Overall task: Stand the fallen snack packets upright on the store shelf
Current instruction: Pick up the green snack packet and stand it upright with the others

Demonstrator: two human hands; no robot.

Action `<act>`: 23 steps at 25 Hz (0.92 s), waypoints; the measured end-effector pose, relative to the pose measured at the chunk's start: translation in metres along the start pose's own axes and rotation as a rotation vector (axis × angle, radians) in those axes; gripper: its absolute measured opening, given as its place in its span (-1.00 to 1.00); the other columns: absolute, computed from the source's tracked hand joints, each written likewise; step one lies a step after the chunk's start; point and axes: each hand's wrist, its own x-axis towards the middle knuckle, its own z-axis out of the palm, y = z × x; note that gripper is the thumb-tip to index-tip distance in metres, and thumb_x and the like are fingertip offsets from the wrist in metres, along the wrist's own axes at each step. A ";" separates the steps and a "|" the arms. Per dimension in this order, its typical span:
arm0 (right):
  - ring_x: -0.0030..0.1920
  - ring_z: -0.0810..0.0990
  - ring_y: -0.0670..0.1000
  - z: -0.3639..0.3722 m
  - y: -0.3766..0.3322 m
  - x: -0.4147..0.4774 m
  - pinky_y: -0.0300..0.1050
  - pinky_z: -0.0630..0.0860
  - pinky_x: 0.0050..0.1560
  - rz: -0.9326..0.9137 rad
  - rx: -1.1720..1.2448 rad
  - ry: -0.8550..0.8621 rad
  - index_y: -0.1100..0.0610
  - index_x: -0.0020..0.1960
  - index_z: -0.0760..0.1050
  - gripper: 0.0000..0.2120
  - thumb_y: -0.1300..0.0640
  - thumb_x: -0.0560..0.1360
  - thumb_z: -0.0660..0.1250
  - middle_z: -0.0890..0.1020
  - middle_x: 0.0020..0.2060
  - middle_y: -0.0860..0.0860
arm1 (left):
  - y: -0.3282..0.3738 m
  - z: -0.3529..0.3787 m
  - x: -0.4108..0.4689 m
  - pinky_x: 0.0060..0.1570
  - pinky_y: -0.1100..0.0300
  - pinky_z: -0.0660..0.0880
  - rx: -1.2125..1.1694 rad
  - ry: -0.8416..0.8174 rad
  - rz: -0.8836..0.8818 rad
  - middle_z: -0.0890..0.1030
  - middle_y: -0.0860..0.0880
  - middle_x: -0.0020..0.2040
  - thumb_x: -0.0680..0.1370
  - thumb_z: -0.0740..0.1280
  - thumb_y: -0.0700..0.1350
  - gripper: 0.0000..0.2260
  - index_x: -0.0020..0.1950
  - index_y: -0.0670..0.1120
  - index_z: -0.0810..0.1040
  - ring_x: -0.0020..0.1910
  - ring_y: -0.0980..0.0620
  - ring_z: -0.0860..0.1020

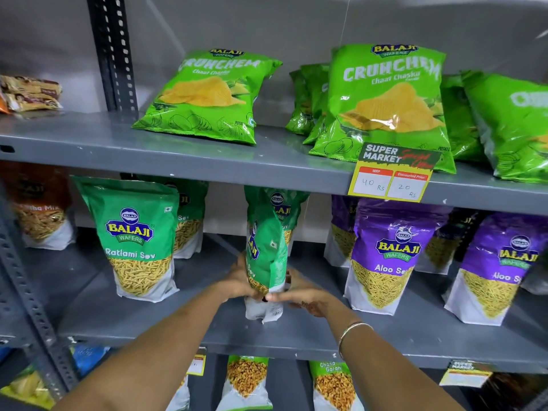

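Middle shelf: I hold one green sev packet with both hands, edge-on to me, its base touching the shelf near the front. My left hand wraps its left side, fingers closed on it. My right hand grips the lower right side, thumb across the front; a bangle sits on that wrist.

Count, middle shelf: I see four green packets in all, the held one, one Ratlami Sev upright at left, one behind that, and one behind the held packet. Two purple Aloo Sev packets stand in front at right, with more behind them; I cannot tell how many. One orange packet stands at far left.

Top shelf: one Crunchem bag leans back at left; a second fronts a cluster of green bags. One price tag hangs on the shelf edge.
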 end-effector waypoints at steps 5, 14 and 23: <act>0.28 0.52 0.09 -0.012 0.004 0.010 0.00 0.44 0.34 -0.061 0.034 0.093 0.18 0.37 0.34 -0.24 0.19 0.24 0.56 0.54 0.30 0.12 | -0.006 -0.006 -0.001 0.36 0.05 0.34 -0.013 -0.021 -0.045 0.31 -0.16 0.39 0.26 0.47 -0.30 -0.14 0.46 -0.12 0.10 0.38 -0.11 0.29; 0.17 0.58 0.17 -0.032 0.016 0.019 0.13 0.48 0.28 -0.077 0.082 0.404 0.26 0.20 0.46 -0.51 0.27 0.30 0.48 0.62 0.13 0.16 | -0.001 0.007 0.006 0.35 0.01 0.32 -0.160 0.152 -0.068 0.33 -0.23 0.39 0.39 0.46 -0.23 -0.27 0.44 -0.16 0.13 0.38 -0.20 0.34; 0.18 0.49 0.06 -0.030 0.015 0.022 -0.09 0.45 0.20 -0.109 0.171 0.274 0.24 0.34 0.31 -0.26 0.36 0.23 0.53 0.54 0.23 0.15 | 0.007 0.019 0.002 0.16 0.04 0.41 -0.157 0.250 -0.107 0.47 -0.15 0.31 0.39 0.47 -0.16 -0.49 0.06 -0.09 0.13 0.28 -0.17 0.45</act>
